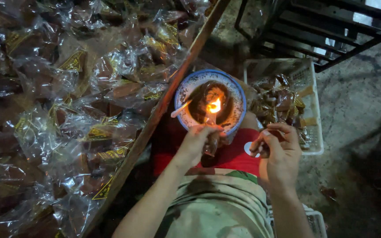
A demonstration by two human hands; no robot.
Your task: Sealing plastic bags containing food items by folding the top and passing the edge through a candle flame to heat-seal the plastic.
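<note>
A blue-rimmed bowl (186, 86) rests on my lap with a small flame (215, 106) burning in its dark middle. My left hand (196, 142) pinches a clear plastic packet (211, 142) of brown food just below the flame, its top edge near the fire. To the right, at lap height, my right hand (279, 152) is curled around another small packet (261, 142). A pale stick (181, 109) lies across the bowl's left rim.
A big heap of clear packets (67, 110) with brown contents and yellow labels fills a wooden tray (157, 112) on the left. A white plastic basket (315, 110) holds more packets on the right. A black metal rack (327, 31) stands on the concrete floor behind.
</note>
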